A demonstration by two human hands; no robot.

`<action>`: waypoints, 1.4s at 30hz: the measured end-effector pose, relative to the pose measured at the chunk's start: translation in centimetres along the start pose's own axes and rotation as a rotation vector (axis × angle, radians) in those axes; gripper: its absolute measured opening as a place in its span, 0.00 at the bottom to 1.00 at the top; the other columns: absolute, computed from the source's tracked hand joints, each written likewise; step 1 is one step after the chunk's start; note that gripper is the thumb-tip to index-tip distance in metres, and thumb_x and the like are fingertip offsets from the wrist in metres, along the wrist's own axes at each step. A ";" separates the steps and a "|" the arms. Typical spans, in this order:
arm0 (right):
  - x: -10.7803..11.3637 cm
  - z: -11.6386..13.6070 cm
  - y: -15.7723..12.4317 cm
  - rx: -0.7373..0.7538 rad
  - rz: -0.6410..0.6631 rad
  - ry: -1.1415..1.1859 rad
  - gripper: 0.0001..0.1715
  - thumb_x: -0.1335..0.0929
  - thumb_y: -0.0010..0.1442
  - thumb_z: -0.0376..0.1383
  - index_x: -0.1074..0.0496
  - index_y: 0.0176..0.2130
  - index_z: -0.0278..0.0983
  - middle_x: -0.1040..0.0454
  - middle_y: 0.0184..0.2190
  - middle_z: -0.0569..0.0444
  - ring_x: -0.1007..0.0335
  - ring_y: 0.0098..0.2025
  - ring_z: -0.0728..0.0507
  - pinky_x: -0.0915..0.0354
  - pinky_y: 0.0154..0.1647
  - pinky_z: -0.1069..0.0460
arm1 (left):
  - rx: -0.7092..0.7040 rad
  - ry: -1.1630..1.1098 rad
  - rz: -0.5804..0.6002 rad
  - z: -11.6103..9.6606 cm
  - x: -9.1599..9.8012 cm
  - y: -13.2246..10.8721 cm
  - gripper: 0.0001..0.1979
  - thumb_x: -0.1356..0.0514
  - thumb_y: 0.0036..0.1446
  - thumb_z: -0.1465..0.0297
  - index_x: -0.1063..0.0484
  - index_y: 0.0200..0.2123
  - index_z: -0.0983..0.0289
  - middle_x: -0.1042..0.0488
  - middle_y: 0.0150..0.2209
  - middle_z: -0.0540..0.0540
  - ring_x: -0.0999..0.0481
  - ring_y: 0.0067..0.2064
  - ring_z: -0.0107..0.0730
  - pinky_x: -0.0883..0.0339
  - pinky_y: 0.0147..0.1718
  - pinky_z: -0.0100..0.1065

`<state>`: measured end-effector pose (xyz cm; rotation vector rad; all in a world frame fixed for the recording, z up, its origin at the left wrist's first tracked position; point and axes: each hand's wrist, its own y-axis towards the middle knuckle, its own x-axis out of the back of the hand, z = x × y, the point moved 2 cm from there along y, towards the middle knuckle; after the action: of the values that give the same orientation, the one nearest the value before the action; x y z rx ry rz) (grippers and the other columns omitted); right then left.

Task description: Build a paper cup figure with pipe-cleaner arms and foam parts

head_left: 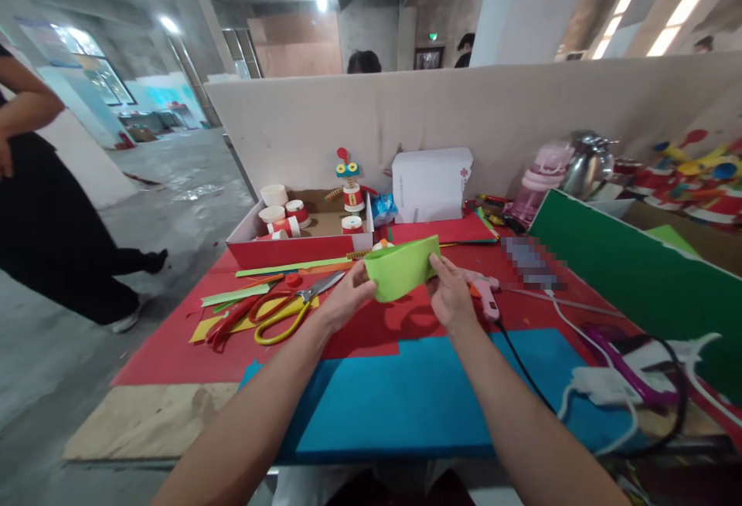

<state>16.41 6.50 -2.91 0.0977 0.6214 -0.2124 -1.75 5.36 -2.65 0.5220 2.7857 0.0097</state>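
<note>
A light green paper piece (401, 270), bent into a flattened loop, is held up above the red sheet (371, 334) on the table. Its left end is gripped by my left hand (349, 295), thumb in front. The fingers of my right hand (449, 288) pinch the right end. Just right of my right hand lies a pink glue gun (485, 294) with a black cord. To the left of my left hand are scissors with yellow handles (288, 320) and red-handled scissors (272, 305), among coloured paper strips (235, 294).
Behind the strips stands a box (301, 249) with paper cups and a small cup figure (352, 195). A green box (614, 274), a phone (530, 263), cables and a power strip (608, 386) are at the right. Blue paper (406, 405) lies in front. A person (52, 228) stands left.
</note>
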 end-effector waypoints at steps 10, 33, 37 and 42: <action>-0.8 -1.5 -0.9 0.042 0.027 -0.082 0.17 0.23 0.39 0.46 0.23 0.29 0.41 0.20 0.27 0.57 0.25 0.36 0.42 0.30 0.41 0.47 | -0.019 -0.016 -0.287 0.4 0.3 0.3 0.33 0.26 0.31 0.64 0.31 0.44 0.65 0.24 0.44 0.57 0.25 0.43 0.37 0.32 0.44 0.36; 0.3 -1.1 -0.2 -0.158 -0.007 -0.049 0.18 0.21 0.33 0.44 0.24 0.25 0.40 0.23 0.25 0.60 0.35 0.22 0.52 0.40 0.20 0.56 | -0.219 -0.043 0.004 -1.3 2.0 0.4 0.34 0.33 0.39 0.45 0.26 0.42 0.65 0.23 0.40 0.59 0.25 0.40 0.39 0.32 0.39 0.35; -1.0 -2.0 -1.4 -0.200 0.035 0.044 0.17 0.21 0.36 0.42 0.23 0.28 0.40 0.21 0.27 0.59 0.30 0.26 0.49 0.37 0.23 0.55 | -0.155 0.255 0.074 0.9 0.5 0.3 0.33 0.26 0.35 0.57 0.27 0.46 0.63 0.25 0.49 0.62 0.28 0.51 0.46 0.35 0.48 0.38; -2.5 -3.1 -2.8 -0.241 0.146 -0.023 0.20 0.21 0.34 0.46 0.22 0.28 0.39 0.20 0.26 0.57 0.27 0.30 0.46 0.35 0.28 0.53 | -0.147 0.163 -0.236 2.4 -0.8 0.5 0.28 0.28 0.35 0.57 0.25 0.40 0.65 0.22 0.45 0.60 0.26 0.48 0.45 0.35 0.49 0.40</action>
<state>12.08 4.70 -4.04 -0.0914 0.6102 0.0031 -0.15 5.43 -4.72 0.1607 2.9579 0.2120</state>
